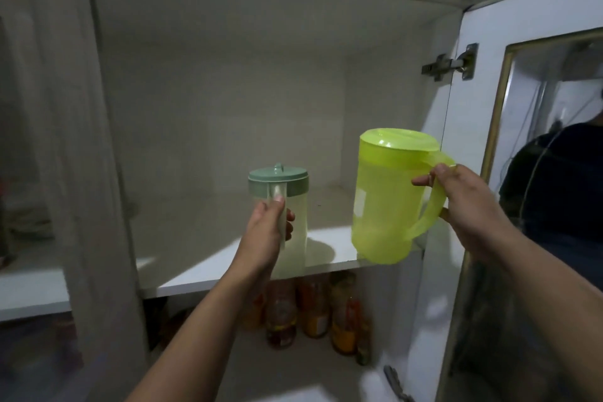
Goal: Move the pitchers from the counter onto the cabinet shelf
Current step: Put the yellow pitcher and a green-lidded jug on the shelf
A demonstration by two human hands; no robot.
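Head view: the left hand is gripping the handle of a pale green-lidded pitcher, upright over the white cabinet shelf. The right hand is clasping a lime-green pitcher by its handle at the shelf's front right edge. Jars are standing below.

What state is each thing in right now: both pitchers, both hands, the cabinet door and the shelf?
Green pitcher: lid on, upright, held at the shelf.
Yellow pitcher: lid on, tilted slightly, base at the shelf's front edge.
Left hand: closed on the green pitcher's handle.
Right hand: closed on the yellow pitcher's handle.
Cabinet door: open.
Shelf: bare apart from the pitchers.
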